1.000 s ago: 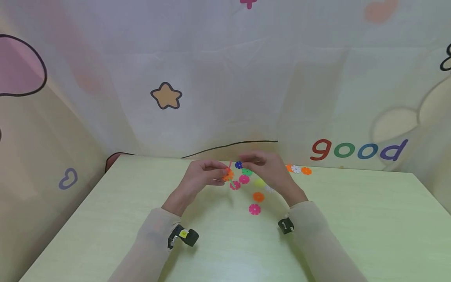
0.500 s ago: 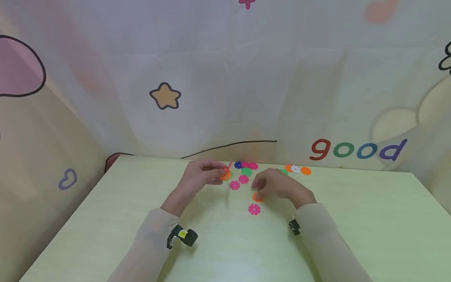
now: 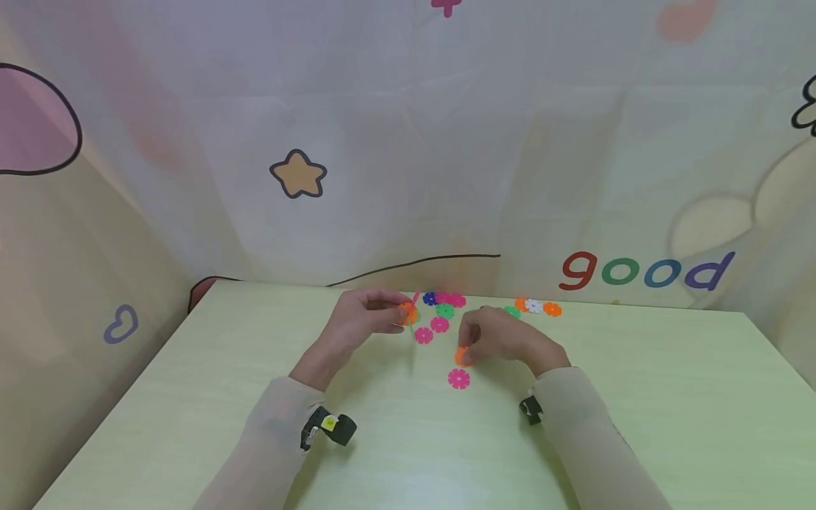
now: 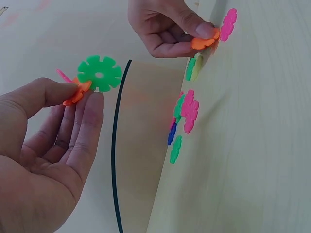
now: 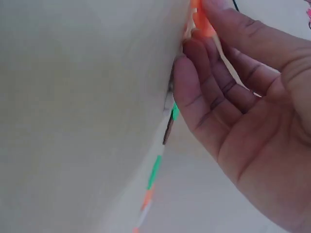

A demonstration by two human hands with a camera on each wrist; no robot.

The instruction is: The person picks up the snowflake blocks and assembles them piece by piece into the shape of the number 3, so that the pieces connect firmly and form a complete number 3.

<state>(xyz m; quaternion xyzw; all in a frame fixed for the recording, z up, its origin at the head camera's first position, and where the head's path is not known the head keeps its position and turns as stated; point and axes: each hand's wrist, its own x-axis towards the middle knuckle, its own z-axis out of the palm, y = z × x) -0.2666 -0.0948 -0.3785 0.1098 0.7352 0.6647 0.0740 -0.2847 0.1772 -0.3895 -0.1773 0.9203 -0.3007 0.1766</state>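
In the left wrist view my left hand (image 4: 53,141) pinches a joined cluster of notched plastic snowflake discs between thumb and fingers. The cluster has an orange disc (image 4: 77,93), a green disc (image 4: 99,73) set across it and a pink disc (image 4: 63,75) showing edge-on. It is held up over the far part of the table. My right hand (image 3: 500,336) pinches a separate orange snowflake disc (image 3: 461,356) close over the tabletop, thumb on one face. A loose pink disc (image 3: 459,379) lies just in front of that hand. The right hand covers part of the table behind it.
Loose discs lie between the hands: pink (image 3: 440,324), green (image 3: 445,311) and blue (image 3: 430,299), among others. Farther right are a green disc (image 3: 512,312), a white disc (image 3: 534,307) and an orange disc (image 3: 553,309). A printed cloth (image 3: 395,177) hangs behind the table (image 3: 408,453).
My right hand has come down and nearer from above the back discs, and now pinches the loose orange disc. The left hand has kept its hold on the cluster, nearly still.
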